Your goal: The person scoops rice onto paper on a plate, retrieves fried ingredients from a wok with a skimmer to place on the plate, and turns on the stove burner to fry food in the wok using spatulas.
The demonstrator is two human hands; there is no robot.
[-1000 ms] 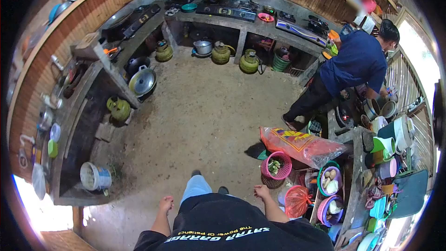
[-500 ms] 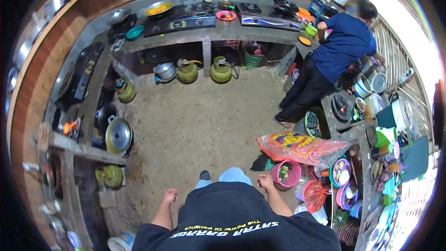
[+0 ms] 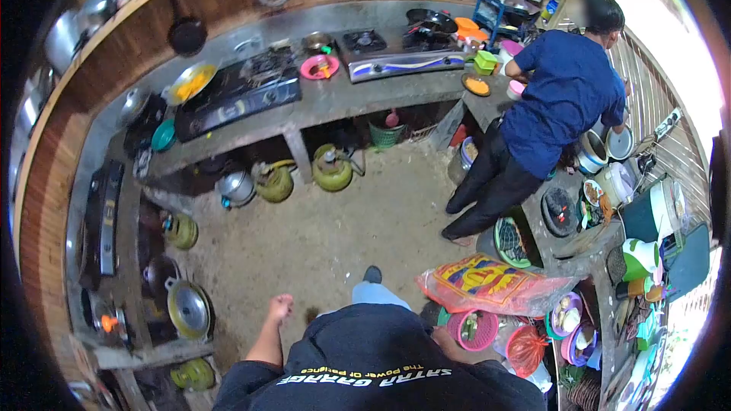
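Head view: round pink basket [image 3: 486, 332], green pieces [image 3: 470, 326] inside.

The single view looks from the wearer's head, forward and steeply down. The back of a dark shirt [image 3: 358, 342] fills the near middle, very close to the lens, with the left hand [image 3: 280, 308] just beyond it on the left. The wide, rounded field spans the floor [image 3: 343, 236], the far counter [image 3: 335, 104], a wooden wall [image 3: 46, 175] curving up the left, and another person [image 3: 563, 99] farther off on the right, with dark corners around the rim
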